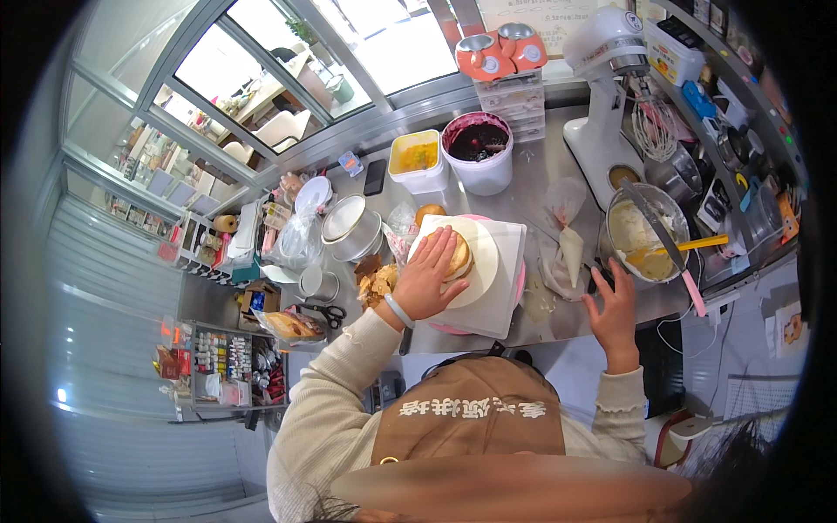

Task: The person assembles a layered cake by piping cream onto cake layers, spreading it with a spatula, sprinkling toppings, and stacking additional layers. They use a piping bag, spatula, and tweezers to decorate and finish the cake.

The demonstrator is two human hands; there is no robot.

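On a round cream-coloured disc [486,261]: small round cake [460,258], golden brown, lying flat, partly hidden from sight. To the right of the disc, well apart from it: translucent piping bag [569,248], lying down, plump with pale cream, loose and crumpled at the far end.

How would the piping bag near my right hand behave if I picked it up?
The piping bag would probably be floppy, since its clear end looks thin and crumpled. The pale filling likely makes its plump part heavier and squishy, so it may sag or bulge when squeezed.
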